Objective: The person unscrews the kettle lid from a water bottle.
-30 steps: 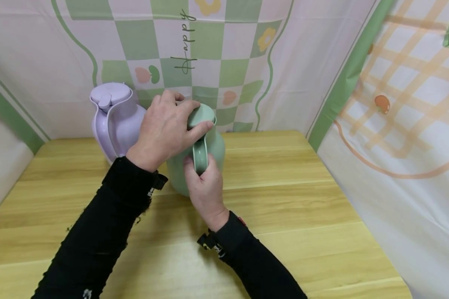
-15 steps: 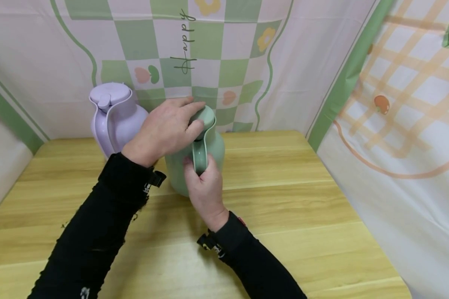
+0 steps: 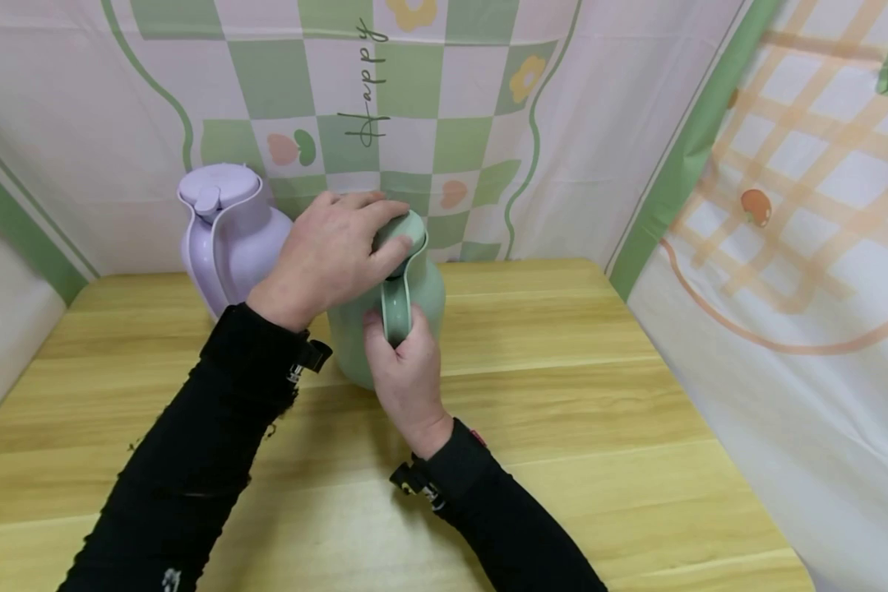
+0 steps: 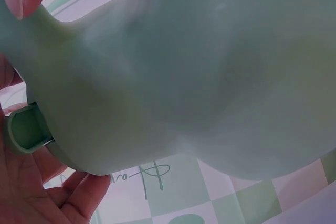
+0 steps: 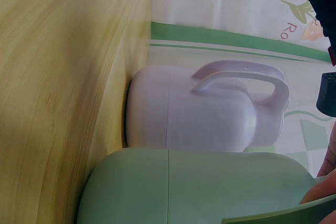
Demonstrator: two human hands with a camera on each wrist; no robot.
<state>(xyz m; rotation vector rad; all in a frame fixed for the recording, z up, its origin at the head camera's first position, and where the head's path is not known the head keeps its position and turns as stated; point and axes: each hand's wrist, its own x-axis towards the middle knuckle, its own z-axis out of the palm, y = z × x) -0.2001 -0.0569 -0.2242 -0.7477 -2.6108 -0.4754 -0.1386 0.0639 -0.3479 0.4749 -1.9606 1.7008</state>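
Atop the green vacuum jug (image 3: 353,341), your left hand (image 3: 331,253) is curled over and round the lid (image 3: 409,229), gripping it; on the jug's near side, your right hand (image 3: 409,374) is wrapped round the handle (image 3: 395,308). The jug stands upright on the wooden bench (image 3: 555,386), with the lavender vacuum jug (image 3: 247,247) close to its left and a little behind. Working that lid looks like the step in hand, though whether by turning or pressing can't be told. Use the handle as your anchor, so the jug can't swivel. Direct force straight down through its middle; a sideways shove would likely tip it. Mind the dark green tab (image 4: 26,129) sticking out at the lid, and your left sleeve (image 3: 185,436), which runs just in front of the lavender vacuum jug.
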